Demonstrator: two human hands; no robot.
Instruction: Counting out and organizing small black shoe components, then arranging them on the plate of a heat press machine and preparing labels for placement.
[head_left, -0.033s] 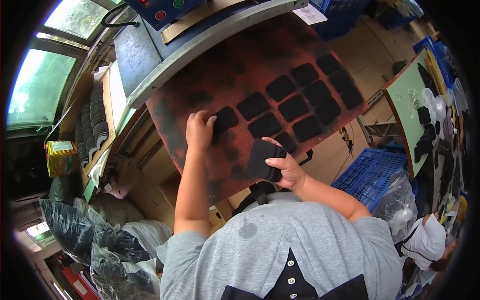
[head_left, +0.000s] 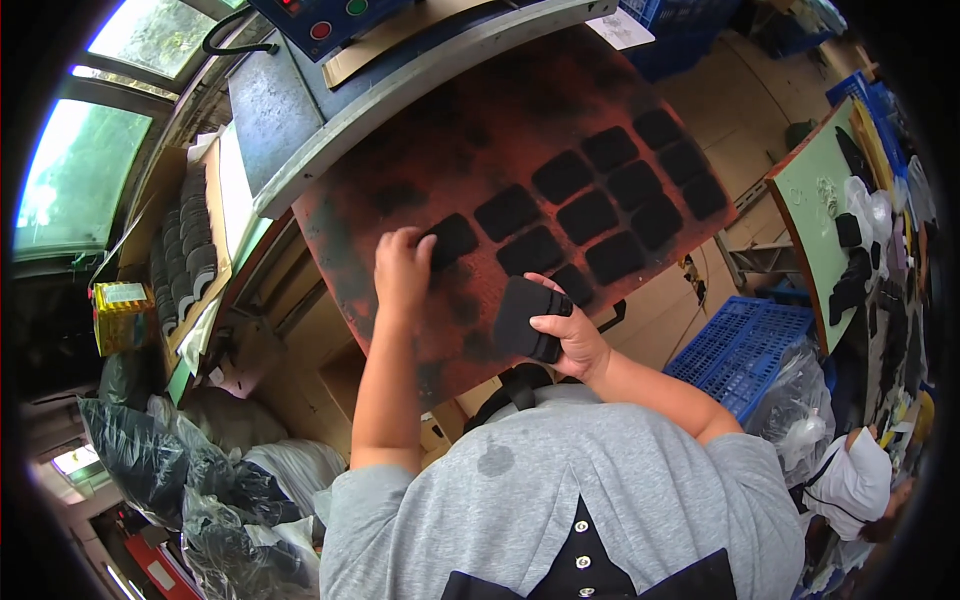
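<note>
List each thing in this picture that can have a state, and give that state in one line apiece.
Left hand: fingers pressed on a black pad on the board.
Right hand: gripping a stack of pads, lifted off the board.
Board: red-brown, tilted, partly filled with rows of black pads.
Blue crate: on the floor, contents cannot be told.
Green board: a few dark pieces on it.

black foam pads (head_left: 587, 215), soot-stained red board (head_left: 420, 170), blue crate (head_left: 745, 345)
</note>
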